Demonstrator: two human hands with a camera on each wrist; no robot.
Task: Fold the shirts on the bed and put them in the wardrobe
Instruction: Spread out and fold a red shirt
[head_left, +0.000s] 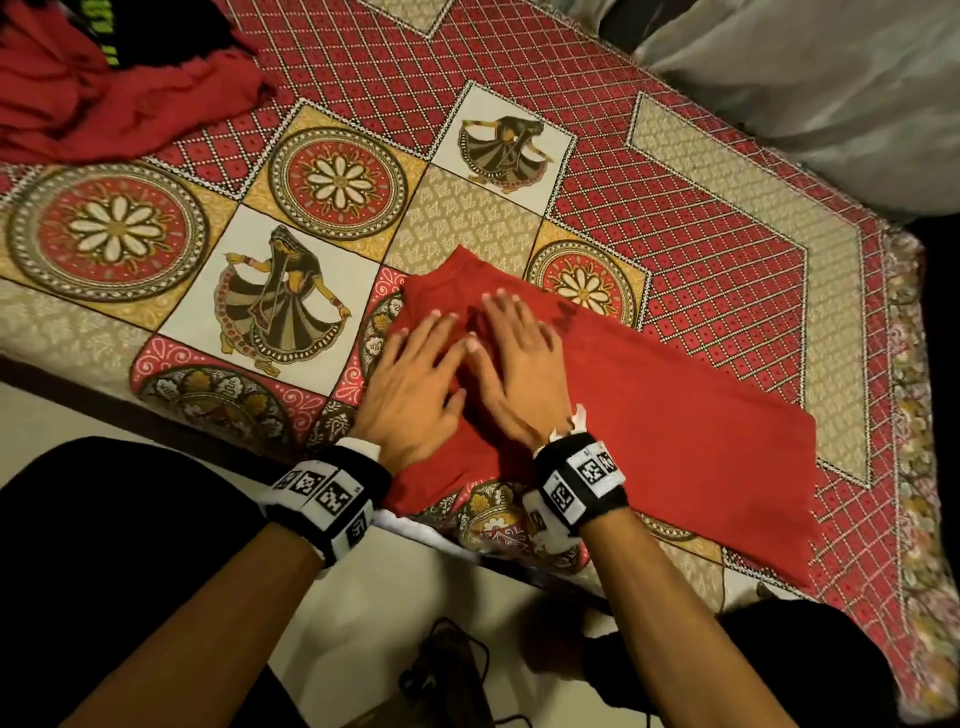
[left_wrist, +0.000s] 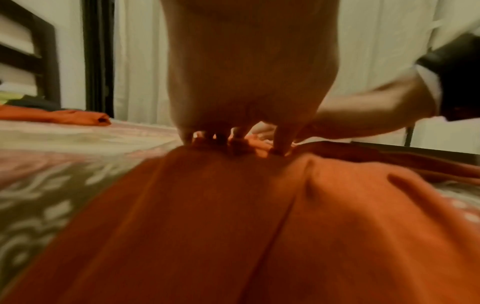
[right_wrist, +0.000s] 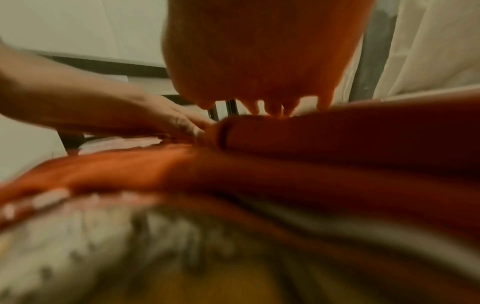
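Hands lie side by side on the cloth. The left hand is spread flat, fingers straight and fanned, palm pressing down on the collar end of a red shirt. The right hand lies just beside it, also flat with straight fingers, the two nearly touching at the inner edges. Neither hand grips or pinches anything. Both wrists wear black bands with white coded tags.

The red shirt is partly folded into a long strip on the near part of the bed, its collar end pointing towards the middle of the bed and its long body running off to the right. From the left wrist view its fabric shows a straight fold line running along it.

Under it lies a patterned bedspread with flower medallions, dancer figures and a red lattice. At the far left corner of the bed sits a crumpled red garment, well apart from the hands, with something dark with green marks beside it. A pale pillow rests at the far right.
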